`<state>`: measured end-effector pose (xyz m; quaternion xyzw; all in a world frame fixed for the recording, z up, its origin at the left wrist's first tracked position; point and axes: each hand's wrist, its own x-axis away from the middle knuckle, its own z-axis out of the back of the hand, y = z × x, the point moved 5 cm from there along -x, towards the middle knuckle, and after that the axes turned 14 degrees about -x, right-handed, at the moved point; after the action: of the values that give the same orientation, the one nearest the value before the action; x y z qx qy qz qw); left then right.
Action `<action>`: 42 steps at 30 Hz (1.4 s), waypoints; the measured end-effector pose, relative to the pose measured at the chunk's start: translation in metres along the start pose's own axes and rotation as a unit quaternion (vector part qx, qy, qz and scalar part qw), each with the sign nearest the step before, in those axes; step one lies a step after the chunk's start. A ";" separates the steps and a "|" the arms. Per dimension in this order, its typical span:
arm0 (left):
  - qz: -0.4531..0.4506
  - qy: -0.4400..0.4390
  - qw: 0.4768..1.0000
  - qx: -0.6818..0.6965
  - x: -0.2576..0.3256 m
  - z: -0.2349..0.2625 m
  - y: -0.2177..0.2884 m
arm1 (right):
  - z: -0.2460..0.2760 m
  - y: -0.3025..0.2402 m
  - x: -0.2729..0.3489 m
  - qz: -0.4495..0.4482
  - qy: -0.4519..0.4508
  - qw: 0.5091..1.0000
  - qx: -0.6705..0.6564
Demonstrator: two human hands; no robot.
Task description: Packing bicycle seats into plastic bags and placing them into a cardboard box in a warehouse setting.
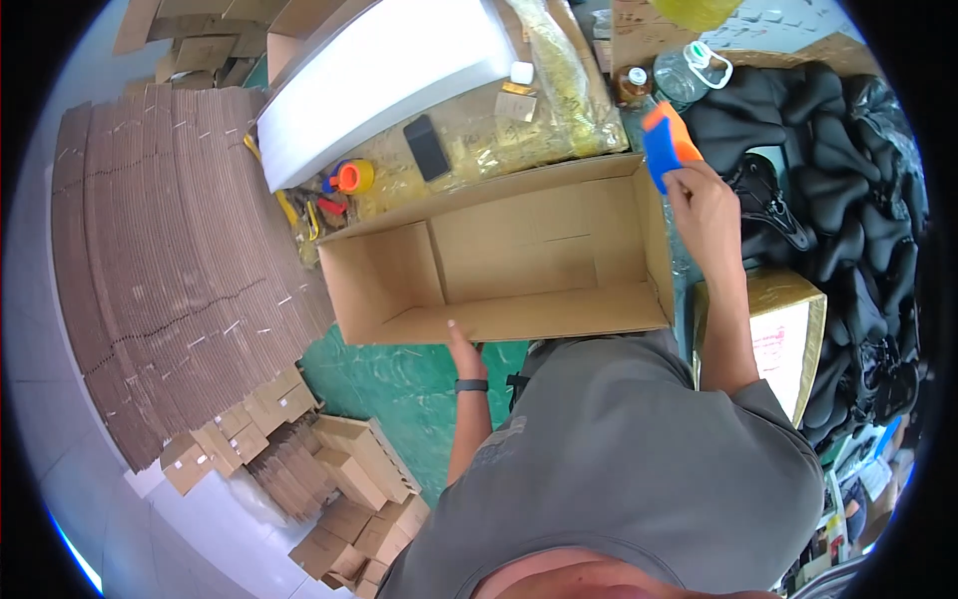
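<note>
An open, long cardboard box (519,245) stands in front of me with its hollow side facing up. My left hand (465,357) grips its near edge, the thumb on top and the other fingers hidden behind the board. Off the box's far right corner, my right hand (707,215) is raised and closed around a blue and orange tape dispenser (661,150). The dispenser is partly blurred, and it is held apart from the box.
Flattened cartons (180,260) are stacked at left. Beyond the box lie a phone (427,148), an orange tape roll (353,177) and a white foam block (389,85). A clear bottle (681,75) and black moulded items (838,180) are at right, above a taped carton (773,334).
</note>
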<state>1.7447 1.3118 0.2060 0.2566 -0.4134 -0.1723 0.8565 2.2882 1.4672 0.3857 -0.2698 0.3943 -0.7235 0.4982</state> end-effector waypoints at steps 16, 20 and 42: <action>-0.060 -0.211 0.945 -0.243 -0.007 0.072 0.042 | -0.330 0.005 -0.173 0.089 -0.186 0.965 0.160; -0.176 0.036 0.928 -0.326 -0.005 0.105 0.104 | -0.303 0.043 -0.228 -0.009 -0.052 0.993 0.104; -0.465 0.011 0.798 -0.384 -0.061 0.046 0.127 | -0.276 0.107 -0.282 -0.039 0.218 0.955 -0.200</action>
<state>1.6817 1.4320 0.2661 0.0699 -0.1351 -0.6912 0.7064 2.2271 1.7932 0.1468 -0.2151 0.6189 -0.6900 0.3075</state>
